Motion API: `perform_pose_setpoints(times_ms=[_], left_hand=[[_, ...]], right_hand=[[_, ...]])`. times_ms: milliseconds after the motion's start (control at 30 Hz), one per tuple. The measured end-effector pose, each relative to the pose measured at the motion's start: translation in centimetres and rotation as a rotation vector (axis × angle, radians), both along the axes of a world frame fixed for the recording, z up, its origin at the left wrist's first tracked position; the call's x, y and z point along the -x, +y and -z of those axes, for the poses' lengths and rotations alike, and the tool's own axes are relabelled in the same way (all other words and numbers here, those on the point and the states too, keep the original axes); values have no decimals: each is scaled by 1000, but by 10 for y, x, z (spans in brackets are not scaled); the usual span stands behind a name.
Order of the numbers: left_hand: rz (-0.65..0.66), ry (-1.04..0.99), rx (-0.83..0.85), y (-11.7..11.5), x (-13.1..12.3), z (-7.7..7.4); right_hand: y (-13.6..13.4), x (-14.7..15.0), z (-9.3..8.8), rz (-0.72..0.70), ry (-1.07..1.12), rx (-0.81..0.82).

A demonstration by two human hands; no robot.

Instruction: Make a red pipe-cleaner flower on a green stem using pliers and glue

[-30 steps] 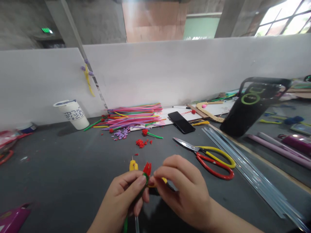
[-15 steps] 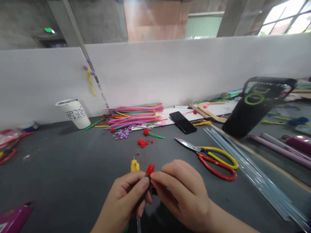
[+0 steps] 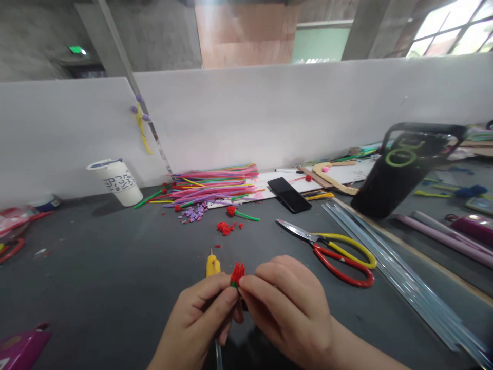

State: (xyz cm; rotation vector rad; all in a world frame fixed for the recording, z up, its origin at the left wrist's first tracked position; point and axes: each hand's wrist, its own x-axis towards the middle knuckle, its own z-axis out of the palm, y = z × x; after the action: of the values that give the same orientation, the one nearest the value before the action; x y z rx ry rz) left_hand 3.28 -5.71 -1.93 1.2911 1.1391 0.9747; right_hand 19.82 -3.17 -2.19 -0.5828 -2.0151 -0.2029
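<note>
Between the fingertips of both hands stands a small red pipe-cleaner flower [image 3: 238, 273] with a green stem at its base. My left hand [image 3: 204, 316] is closed, thumb and forefinger pinching the green part. My right hand [image 3: 290, 308] is closed too, its thumb and forefinger pressed to the right side of the red petals. Just beyond the left fingers lies a yellow glue gun [image 3: 213, 265], nozzle pointing away, its rear hidden by the hand. Red snippets [image 3: 224, 227] are scattered farther off, with a finished red flower [image 3: 231, 211] on a green stem behind them.
Scissors [image 3: 335, 252] with red and yellow handles lie at right, beside clear glue sticks [image 3: 393, 272]. Behind are a phone [image 3: 288, 195], bundled pipe cleaners [image 3: 215, 185] and purple snippets [image 3: 194, 211]. A paper cup [image 3: 122, 182] stands left, a black bottle [image 3: 400, 169] right.
Both hands stay pinched on the red flower. It has turned slightly, showing more of its green base, and its red tips look closer together. The other things lie as before.
</note>
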Motion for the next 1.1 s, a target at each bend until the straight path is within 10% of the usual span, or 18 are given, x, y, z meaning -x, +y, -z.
perform_pose_setpoints(times_ms=[1100], left_hand=[[-78, 4, -3, 2, -1, 1]], right_hand=[[-4, -2, -3, -62, 144, 115]])
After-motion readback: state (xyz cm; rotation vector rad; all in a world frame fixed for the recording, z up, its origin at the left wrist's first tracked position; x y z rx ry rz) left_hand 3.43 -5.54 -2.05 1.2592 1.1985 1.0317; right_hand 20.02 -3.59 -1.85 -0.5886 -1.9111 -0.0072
